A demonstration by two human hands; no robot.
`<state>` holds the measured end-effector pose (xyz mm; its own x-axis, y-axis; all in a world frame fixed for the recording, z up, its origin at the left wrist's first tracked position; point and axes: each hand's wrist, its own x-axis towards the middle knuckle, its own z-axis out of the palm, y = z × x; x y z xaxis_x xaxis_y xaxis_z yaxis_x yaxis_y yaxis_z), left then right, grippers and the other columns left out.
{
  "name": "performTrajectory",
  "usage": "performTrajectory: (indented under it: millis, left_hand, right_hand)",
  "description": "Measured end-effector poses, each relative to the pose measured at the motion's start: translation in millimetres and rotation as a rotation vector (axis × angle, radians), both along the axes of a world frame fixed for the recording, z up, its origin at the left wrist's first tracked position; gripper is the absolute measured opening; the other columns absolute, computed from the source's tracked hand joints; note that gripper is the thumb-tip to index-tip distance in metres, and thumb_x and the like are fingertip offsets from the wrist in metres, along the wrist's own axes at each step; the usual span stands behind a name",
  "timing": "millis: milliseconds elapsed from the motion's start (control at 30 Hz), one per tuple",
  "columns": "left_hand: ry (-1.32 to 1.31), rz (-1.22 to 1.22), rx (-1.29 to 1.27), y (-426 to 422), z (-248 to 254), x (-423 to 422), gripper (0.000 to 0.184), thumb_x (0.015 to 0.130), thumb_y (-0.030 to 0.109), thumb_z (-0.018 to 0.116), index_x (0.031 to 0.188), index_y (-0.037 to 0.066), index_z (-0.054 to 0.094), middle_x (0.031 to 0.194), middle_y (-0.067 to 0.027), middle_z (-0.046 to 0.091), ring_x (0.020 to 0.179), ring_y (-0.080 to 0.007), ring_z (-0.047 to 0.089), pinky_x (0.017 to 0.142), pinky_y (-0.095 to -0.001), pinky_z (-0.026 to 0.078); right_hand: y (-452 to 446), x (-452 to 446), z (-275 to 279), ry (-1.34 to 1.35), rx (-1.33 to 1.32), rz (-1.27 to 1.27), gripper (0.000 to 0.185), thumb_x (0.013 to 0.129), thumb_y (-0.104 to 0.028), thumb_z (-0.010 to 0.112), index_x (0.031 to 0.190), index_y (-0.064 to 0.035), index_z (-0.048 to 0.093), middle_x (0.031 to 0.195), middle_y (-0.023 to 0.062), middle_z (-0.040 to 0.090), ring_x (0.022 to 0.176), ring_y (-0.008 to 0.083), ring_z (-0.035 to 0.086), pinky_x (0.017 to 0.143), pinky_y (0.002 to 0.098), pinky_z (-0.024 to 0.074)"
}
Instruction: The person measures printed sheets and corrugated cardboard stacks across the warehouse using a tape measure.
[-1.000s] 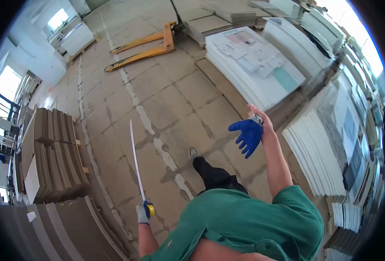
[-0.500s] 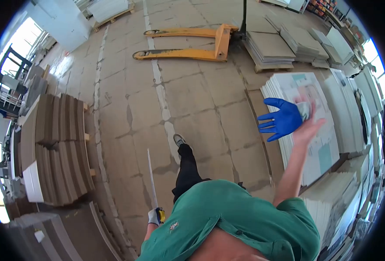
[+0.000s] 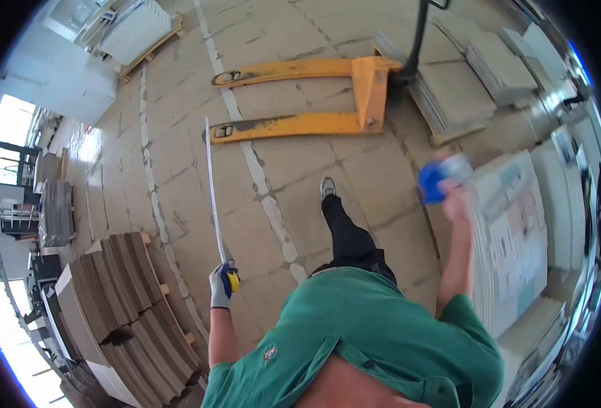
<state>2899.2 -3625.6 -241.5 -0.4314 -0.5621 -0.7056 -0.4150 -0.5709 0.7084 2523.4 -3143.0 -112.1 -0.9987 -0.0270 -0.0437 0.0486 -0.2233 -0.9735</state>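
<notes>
My left hand wears a grey-and-blue work glove and is closed around a yellow tape measure. A long stretch of its blade sticks out forward, the tip overlapping the near fork of a pallet jack in view. My bare right hand is raised at the right and smeared by motion. Its fingers are closed on a blue-and-white work glove, which looks bunched up. Just beyond that hand lies a stack of printed white boards.
The orange pallet jack stands ahead on the tiled floor. Brown cardboard stacks on pallets line the left side. Board stacks sit at the front right, and a white-topped pallet load stands at the far left.
I have stepped forward; the pallet jack is nearer. My left hand with the tape measure has risen into fuller view. The glove at my right hand has gone from spread out to bunched.
</notes>
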Motion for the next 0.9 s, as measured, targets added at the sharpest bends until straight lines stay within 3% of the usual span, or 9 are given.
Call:
performTrajectory:
  millis: [67,133,233,300,400,467,700,800,900]
  left_hand:
    - [0.048,0.028,0.106,-30.6,-22.1,-62.7,0.017,0.085,0.020,0.055,0.082,0.004,0.060,0.059,-0.0039,0.052,0.047,-0.0150,0.050,0.042,-0.0290,0.040]
    - [0.030,0.075,0.079,-59.4,-26.3,-106.6,0.016,0.083,0.017,0.058,0.086,0.002,0.063,0.060,-0.0050,0.054,0.049,-0.0151,0.052,0.043,-0.0296,0.041]
    - [-0.038,0.189,-0.009,-55.0,-1.6,-178.4,0.020,0.081,0.016,0.062,0.092,0.000,0.065,0.067,-0.0083,0.061,0.054,-0.0186,0.058,0.047,-0.0308,0.045]
    - [-0.092,0.255,0.106,-65.5,-6.9,-221.2,0.022,0.082,0.018,0.062,0.093,0.000,0.065,0.072,-0.0104,0.063,0.057,-0.0216,0.060,0.049,-0.0319,0.048]
    - [-0.114,0.261,0.090,-84.4,-7.5,-295.0,0.022,0.082,0.019,0.061,0.095,0.000,0.065,0.072,-0.0105,0.063,0.057,-0.0223,0.060,0.050,-0.0329,0.048]
    - [-0.127,0.200,0.113,-104.0,-22.5,-351.8,0.023,0.083,0.019,0.061,0.097,0.001,0.064,0.072,-0.0107,0.062,0.056,-0.0230,0.059,0.050,-0.0341,0.049]
    - [-0.155,-0.047,0.246,-217.9,-90.6,-551.3,0.019,0.086,0.021,0.055,0.095,0.004,0.058,0.067,-0.0112,0.056,0.049,-0.0266,0.054,0.045,-0.0411,0.046]
    - [-0.101,-0.188,0.349,-311.4,-125.8,-648.0,0.018,0.086,0.020,0.053,0.095,0.004,0.059,0.063,-0.0120,0.055,0.048,-0.0279,0.054,0.044,-0.0429,0.044]
    - [-0.049,-0.240,0.249,-366.1,-145.6,-789.9,0.021,0.084,0.009,0.057,0.100,-0.003,0.063,0.070,-0.0075,0.060,0.058,-0.0180,0.058,0.053,-0.0305,0.047]
  right_hand:
    - [-40.1,-54.2,-76.2,-0.363,0.460,0.517,0.026,0.078,-0.011,0.064,0.103,-0.0040,0.065,0.096,0.0019,0.064,0.088,0.0170,0.059,0.085,0.0262,0.0419]
    - [-94.4,-110.5,-109.0,-0.160,0.358,0.460,0.023,0.080,-0.009,0.059,0.102,-0.0037,0.065,0.094,0.0047,0.064,0.093,0.0172,0.058,0.085,0.0303,0.0435]
    - [-118.1,-213.1,-87.1,-0.598,-0.151,0.162,0.029,0.086,-0.022,0.053,0.106,-0.0016,0.057,0.100,0.0111,0.060,0.091,0.0216,0.058,0.079,0.0365,0.0484]
    - [-76.0,-303.0,-110.5,-0.188,0.090,0.035,0.034,0.090,-0.025,0.051,0.109,0.0017,0.058,0.108,0.0113,0.059,0.093,0.0220,0.058,0.077,0.0362,0.0495]
    - [-64.1,-387.2,-48.5,0.005,0.156,0.118,0.034,0.088,-0.023,0.053,0.111,0.0005,0.057,0.109,0.0109,0.059,0.098,0.0209,0.056,0.080,0.0346,0.0502]
    - [-63.7,-423.3,-16.1,-0.347,0.127,0.058,0.034,0.086,-0.016,0.052,0.114,0.0017,0.057,0.113,0.0141,0.058,0.097,0.0231,0.057,0.082,0.0340,0.0493]
    - [-120.5,-523.7,-28.4,-0.089,-0.098,-0.309,0.023,0.081,-0.005,0.057,0.104,-0.0064,0.061,0.093,0.0059,0.061,0.084,0.0190,0.060,0.078,0.0316,0.0484]
    - [-179.8,-581.2,-19.7,-0.293,-0.079,-0.428,0.016,0.085,-0.013,0.059,0.097,-0.0040,0.057,0.079,0.0046,0.057,0.077,0.0151,0.056,0.075,0.0295,0.0468]
    - [-180.7,-640.6,-48.8,-0.554,-0.037,-0.683,0.020,0.083,-0.025,0.064,0.087,-0.0072,0.056,0.073,0.0017,0.052,0.070,0.0134,0.054,0.065,0.0319,0.0479]
